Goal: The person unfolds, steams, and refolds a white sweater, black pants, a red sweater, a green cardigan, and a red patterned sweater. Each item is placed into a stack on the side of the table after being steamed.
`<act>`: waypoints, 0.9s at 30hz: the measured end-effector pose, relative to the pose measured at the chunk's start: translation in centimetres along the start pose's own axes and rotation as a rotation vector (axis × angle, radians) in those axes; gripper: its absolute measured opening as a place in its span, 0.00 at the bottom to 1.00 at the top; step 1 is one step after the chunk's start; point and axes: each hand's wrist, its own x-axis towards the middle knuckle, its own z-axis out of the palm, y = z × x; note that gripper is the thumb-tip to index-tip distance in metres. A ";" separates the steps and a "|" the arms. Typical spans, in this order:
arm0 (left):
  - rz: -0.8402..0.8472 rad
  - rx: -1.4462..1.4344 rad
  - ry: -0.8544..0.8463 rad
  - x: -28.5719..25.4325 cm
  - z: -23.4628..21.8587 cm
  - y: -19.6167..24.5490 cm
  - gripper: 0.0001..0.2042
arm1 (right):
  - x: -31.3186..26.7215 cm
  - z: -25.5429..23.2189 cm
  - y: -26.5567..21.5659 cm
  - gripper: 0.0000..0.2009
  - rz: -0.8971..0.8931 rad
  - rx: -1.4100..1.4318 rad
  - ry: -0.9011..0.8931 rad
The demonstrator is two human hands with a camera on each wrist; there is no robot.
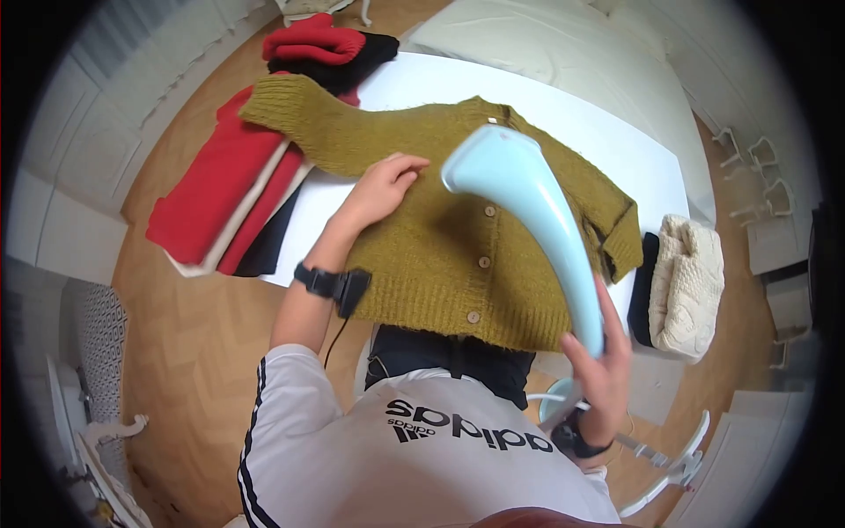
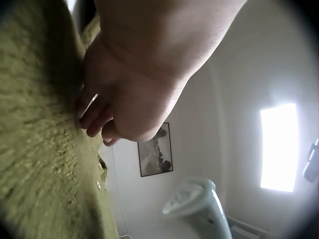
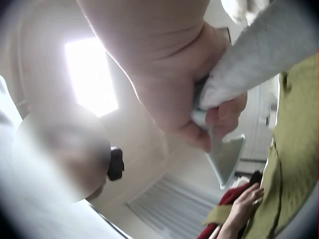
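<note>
An olive-green knitted cardigan (image 1: 414, 238) lies spread front up, its buttons running down the middle. My left hand (image 1: 387, 187) rests on its chest, fingers loosely bent against the knit; the left wrist view shows the fingertips right at the cloth (image 2: 45, 124). My right hand (image 1: 605, 365) grips the handle of a light blue garment steamer (image 1: 546, 211). The steamer's broad head hangs over the button band near the collar. In the right wrist view, a pale fabric-covered hose (image 3: 264, 55) runs from the handle beside my right hand (image 3: 174, 94).
On the left of the white table (image 1: 422, 77) is a stack of folded red, cream and dark garments (image 1: 211, 194). Behind it sits a red and black pile (image 1: 321, 44). A folded cream knit (image 1: 687, 286) lies at the right edge. A light blue base (image 1: 554, 400) stands below on the floor.
</note>
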 end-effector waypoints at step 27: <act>-0.349 -0.122 0.461 -10.1 0.0 -1.6 0.07 | -4.4 -3.5 3.2 0.37 0.225 0.034 0.124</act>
